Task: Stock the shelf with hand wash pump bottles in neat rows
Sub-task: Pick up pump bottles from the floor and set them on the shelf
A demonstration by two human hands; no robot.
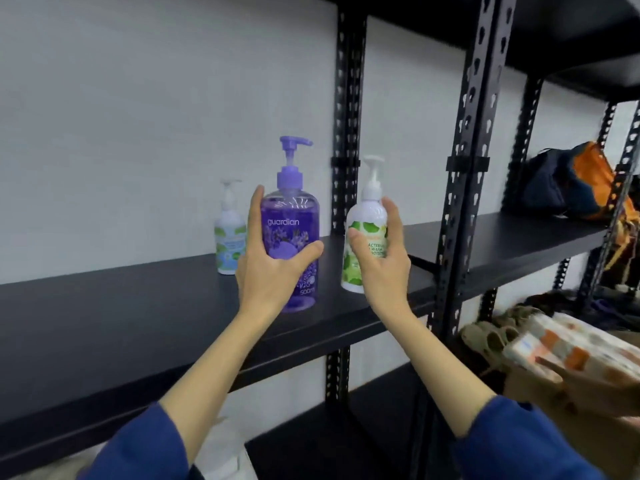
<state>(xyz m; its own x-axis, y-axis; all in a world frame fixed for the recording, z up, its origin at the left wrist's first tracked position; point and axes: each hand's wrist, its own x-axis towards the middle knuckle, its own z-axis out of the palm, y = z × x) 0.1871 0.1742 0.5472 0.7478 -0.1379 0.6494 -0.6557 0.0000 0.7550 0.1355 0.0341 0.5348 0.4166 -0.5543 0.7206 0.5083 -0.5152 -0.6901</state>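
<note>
A purple pump bottle [294, 216] stands upright on the black shelf [104, 306]. My left hand [266, 261] grips its lower body, thumb across the front. To its right stands a white pump bottle with green leaves [365, 216], and my right hand [384, 258] holds it from the right side with thumb and fingers round it. A smaller white pump bottle with a blue-green label [229, 233] stands behind, near the wall, untouched.
A black slotted upright [465, 168] divides the shelving just right of my right hand. A blue and orange bag [575, 181] lies on the right shelf. Shoes [491, 334] and a patterned pack [571, 348] held by another person's hand sit lower right.
</note>
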